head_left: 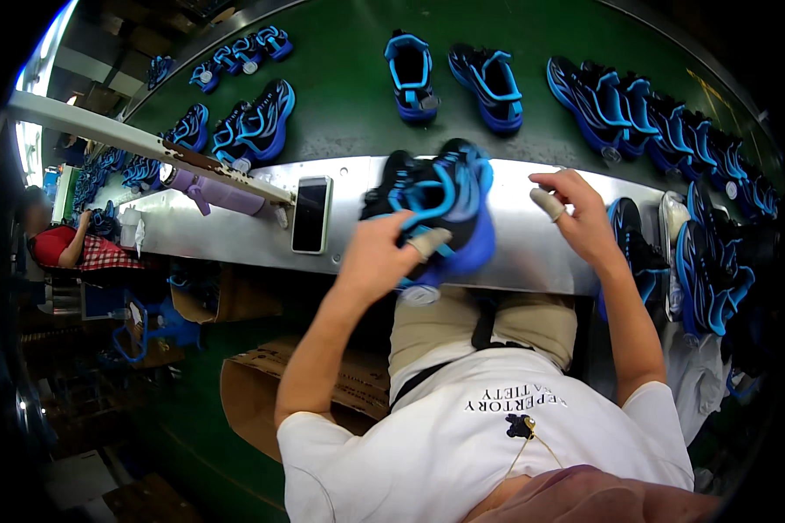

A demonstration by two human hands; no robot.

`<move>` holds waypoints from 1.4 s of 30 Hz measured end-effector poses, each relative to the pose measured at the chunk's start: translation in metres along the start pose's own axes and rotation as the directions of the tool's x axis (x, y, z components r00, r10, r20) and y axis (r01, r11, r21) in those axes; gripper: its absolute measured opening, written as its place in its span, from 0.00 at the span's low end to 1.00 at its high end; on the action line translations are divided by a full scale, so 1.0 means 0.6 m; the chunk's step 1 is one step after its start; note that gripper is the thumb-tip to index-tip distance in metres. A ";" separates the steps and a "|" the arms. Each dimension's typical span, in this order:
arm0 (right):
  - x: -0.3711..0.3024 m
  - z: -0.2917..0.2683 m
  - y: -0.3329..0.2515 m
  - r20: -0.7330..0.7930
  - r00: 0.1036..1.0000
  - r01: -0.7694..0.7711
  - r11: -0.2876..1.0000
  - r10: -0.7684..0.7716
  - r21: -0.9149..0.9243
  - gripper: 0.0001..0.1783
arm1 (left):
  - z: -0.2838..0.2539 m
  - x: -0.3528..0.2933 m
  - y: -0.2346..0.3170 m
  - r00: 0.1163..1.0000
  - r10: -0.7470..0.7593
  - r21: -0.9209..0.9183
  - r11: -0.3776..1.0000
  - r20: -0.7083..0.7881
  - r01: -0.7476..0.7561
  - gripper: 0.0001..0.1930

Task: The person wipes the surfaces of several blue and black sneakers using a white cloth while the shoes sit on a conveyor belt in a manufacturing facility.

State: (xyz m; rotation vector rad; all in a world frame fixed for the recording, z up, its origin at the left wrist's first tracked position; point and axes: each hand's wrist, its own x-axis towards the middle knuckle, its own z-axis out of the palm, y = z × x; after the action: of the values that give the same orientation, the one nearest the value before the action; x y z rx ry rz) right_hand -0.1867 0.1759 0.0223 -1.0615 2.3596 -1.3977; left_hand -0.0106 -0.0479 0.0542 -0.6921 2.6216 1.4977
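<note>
My left hand (382,254) is closed on a black-and-blue sneaker (462,209) at the front edge of the metal ledge. A second sneaker (392,187) leans against it on the left, partly covered; whether the hand grips this one too, I cannot tell. A round whitish tag (420,295) hangs below the held shoe. To the right, my right hand (576,213) hovers over the ledge with fingers bent and apart, holding nothing. Beige finger covers sit on a digit of each hand. Beyond, two more sneakers (412,78) (490,87) stand on the green surface.
A phone (311,215) and a purple bottle (214,192) lie on the metal ledge (532,257) at left, by a worn white bar (148,144). Sneakers line the right (663,122) and far left. Cardboard boxes (262,383) stand below. Another person (70,244) sits at far left.
</note>
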 end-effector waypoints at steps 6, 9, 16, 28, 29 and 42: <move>0.076 -0.025 0.058 -0.049 0.999 0.003 0.988 -0.011 -0.155 0.11 | -0.128 0.151 -0.039 0.911 0.285 0.610 0.791 -0.298 -0.047 0.18; 0.137 -0.012 0.072 -0.011 1.000 0.003 0.972 -0.006 -0.234 0.15 | -0.155 0.257 -0.069 0.694 0.529 0.727 0.686 -0.488 -0.011 0.17; 0.264 0.041 0.164 0.073 0.995 -0.011 0.841 0.061 -0.541 0.26 | -0.025 0.427 -0.072 0.863 0.459 0.523 0.799 -0.210 -0.298 0.19; -0.010 -0.055 -0.040 0.406 0.892 -0.143 0.976 0.198 -0.161 0.12 | 0.068 0.046 -0.022 0.834 0.552 0.347 0.783 -0.005 -0.516 0.10; -0.047 -0.054 -0.043 0.405 0.910 -0.009 0.980 0.090 -0.197 0.12 | 0.084 0.003 -0.023 0.860 0.510 0.324 0.812 0.006 -0.485 0.10; -0.045 -0.040 -0.038 0.211 0.958 0.271 0.861 -0.196 -0.430 0.39 | 0.098 0.017 -0.008 0.823 0.462 0.324 0.875 -0.330 -0.361 0.35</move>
State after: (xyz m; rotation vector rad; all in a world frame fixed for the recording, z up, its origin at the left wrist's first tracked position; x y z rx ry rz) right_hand -0.1682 0.2037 0.0493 -1.5631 2.5652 -0.7790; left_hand -0.0287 -0.0049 0.0166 -0.4542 3.3816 1.1536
